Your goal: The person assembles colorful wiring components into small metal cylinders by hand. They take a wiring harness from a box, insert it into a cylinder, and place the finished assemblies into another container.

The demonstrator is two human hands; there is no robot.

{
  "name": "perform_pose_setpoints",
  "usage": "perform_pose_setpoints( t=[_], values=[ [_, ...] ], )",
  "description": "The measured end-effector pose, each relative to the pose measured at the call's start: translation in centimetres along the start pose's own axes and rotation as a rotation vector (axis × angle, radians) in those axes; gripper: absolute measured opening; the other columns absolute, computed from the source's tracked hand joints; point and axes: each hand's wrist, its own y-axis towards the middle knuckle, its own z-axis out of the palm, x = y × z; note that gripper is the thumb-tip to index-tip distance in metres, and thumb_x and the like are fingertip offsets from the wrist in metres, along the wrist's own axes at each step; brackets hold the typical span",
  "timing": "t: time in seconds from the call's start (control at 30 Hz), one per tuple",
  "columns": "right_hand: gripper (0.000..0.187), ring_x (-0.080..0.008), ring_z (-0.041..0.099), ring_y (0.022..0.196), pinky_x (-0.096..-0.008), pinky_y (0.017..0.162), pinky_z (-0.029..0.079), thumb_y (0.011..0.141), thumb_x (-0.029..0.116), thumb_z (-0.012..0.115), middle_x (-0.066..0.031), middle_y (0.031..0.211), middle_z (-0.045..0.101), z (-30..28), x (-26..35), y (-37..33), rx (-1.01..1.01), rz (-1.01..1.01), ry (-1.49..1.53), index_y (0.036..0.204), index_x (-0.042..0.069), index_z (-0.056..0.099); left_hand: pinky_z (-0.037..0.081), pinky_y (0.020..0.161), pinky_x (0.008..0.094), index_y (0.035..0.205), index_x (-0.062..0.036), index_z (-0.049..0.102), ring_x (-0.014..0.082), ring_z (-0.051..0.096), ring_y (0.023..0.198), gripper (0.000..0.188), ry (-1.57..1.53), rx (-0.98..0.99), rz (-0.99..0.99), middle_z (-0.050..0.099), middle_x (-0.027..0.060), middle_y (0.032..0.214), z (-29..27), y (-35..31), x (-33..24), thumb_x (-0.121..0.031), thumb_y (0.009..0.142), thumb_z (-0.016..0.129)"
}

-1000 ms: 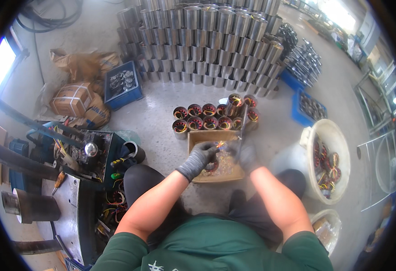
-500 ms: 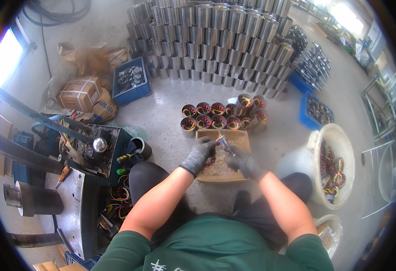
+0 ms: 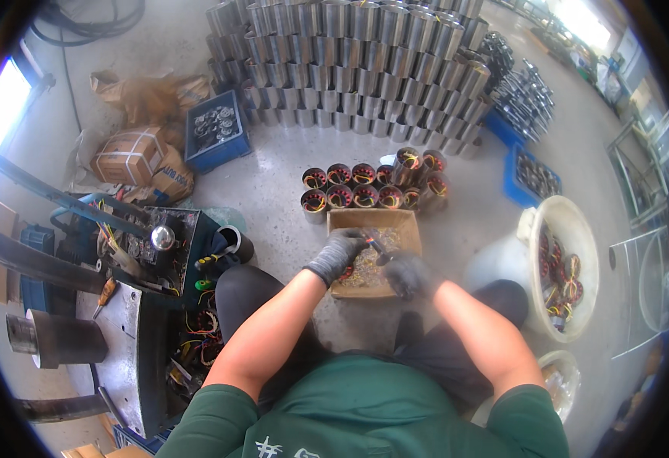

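Note:
Both my hands wear grey gloves and work over a cardboard box (image 3: 414, 229) on the floor between my knees. My left hand (image 3: 342, 253) is closed, pinching thin coloured wire ends at its fingertips. My right hand (image 3: 411, 276) grips a slim dark hand tool (image 3: 377, 246) whose tip reaches to the left fingertips; whether it is pliers or a stripper is unclear. Below my left hand, partly hidden, a red-wound motor stator (image 3: 347, 272) lies in the box among small wire scraps (image 3: 369, 273).
Beyond the box stand several metal cylinders with wound stators (image 3: 364, 197). Behind them rises a stack of steel tubes (image 3: 350, 65). A white bin (image 3: 495, 252) of stators stands right. At left are a metal bench (image 3: 132, 359), a screwdriver (image 3: 106, 295) and a blue crate (image 3: 227, 145).
My right hand has turned and dropped slightly, and the tool now slants differently between my hands. My left hand stays near the same spot. The whole view has shifted slightly.

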Motion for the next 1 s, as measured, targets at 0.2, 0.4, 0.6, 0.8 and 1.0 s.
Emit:
perform_pose_setpoints(
  t=[0.2,0.4,0.6,0.8,1.0],
  values=[
    [0.029,-0.0148,0.048,0.038,-0.0296,0.034,0.038,0.083,0.008,0.062,-0.0014,0.057,0.048,0.1,-1.4,0.9,-0.014,0.067,-0.005,0.110,0.005,0.052,0.046,0.062,0.0279,0.094,0.0030,0.069,0.0125,0.056,0.067,0.016,0.029,-0.014,-0.063,0.064,0.0050,0.077,0.1,0.4,0.6,-0.009,0.083,0.067],
    [0.026,-0.0174,0.043,0.039,-0.0338,0.035,0.033,0.086,0.013,0.062,-0.0041,0.061,0.050,0.9,-0.9,0.4,-0.029,0.067,0.137,0.110,0.012,0.051,0.046,0.059,0.0303,0.094,0.0005,0.068,0.0136,0.054,0.063,0.020,0.031,-0.021,-0.011,0.063,0.0054,0.074,-0.3,0.2,0.5,-0.013,0.080,0.069],
    [0.025,-0.0151,0.047,0.046,-0.0308,0.039,0.036,0.089,0.019,0.060,-0.0028,0.063,0.050,-0.5,-2.6,1.9,0.049,0.007,-0.046,0.111,0.010,0.051,0.050,0.075,0.0342,0.104,0.0036,0.066,0.0185,0.061,0.079,0.028,0.283,-0.010,0.083,0.068,0.0125,0.088,-0.9,-0.6,0.5,-0.016,0.083,0.064],
    [0.016,-0.0136,0.056,0.057,-0.0292,0.049,0.046,0.090,0.021,0.056,-0.0013,0.067,0.052,0.0,-1.2,0.5,-0.135,-0.237,-0.241,0.099,0.007,0.058,0.049,0.070,0.0411,0.097,0.0020,0.061,0.0233,0.063,0.074,0.019,0.430,-0.341,0.629,0.064,0.0188,0.081,-1.5,-3.7,-2.8,-0.014,0.088,0.055],
    [0.031,-0.0154,0.053,0.042,-0.0297,0.040,0.048,0.087,0.025,0.063,-0.0008,0.062,0.052,-3.5,-2.3,2.0,-0.171,-0.290,-0.084,0.113,0.009,0.056,0.049,0.069,0.0357,0.101,-0.0017,0.060,0.0252,0.063,0.075,0.014,0.130,-0.456,1.041,0.062,0.0143,0.082,-6.5,-16.1,-9.0,-0.008,0.088,0.060]
  ],
)
